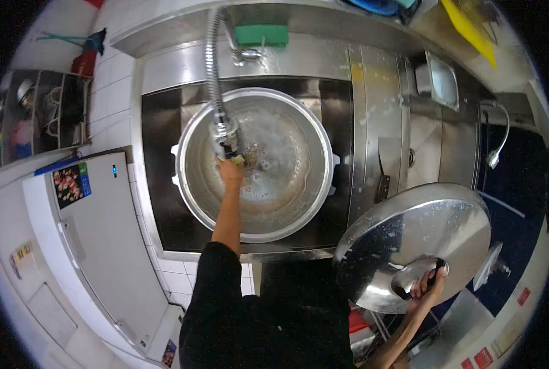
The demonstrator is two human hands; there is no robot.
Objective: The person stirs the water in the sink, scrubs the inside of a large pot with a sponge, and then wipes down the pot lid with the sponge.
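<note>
A large metal pot (194, 209) with side handles sits in the sink, with cloudy water and bits of residue in it. My left hand (230, 170) reaches over the pot, its fingers closed on a small yellow-green piece that looks like a sponge (238, 160). Right beside those fingers hangs the spray head (225, 130) of a spring-hose faucet; I cannot tell whether they touch it. At the lower right, my right hand (427, 286) grips the black handle of a big round metal lid (453, 227), which is tilted beside the counter.
A broad-bladed knife (383, 184) with a dark handle lies on the steel counter right of the pot. Behind it stands a metal container (442, 80). A green block (262, 35) rests behind the faucet. To the left are a white refrigerator (111, 240) and a utensil rack (47, 114).
</note>
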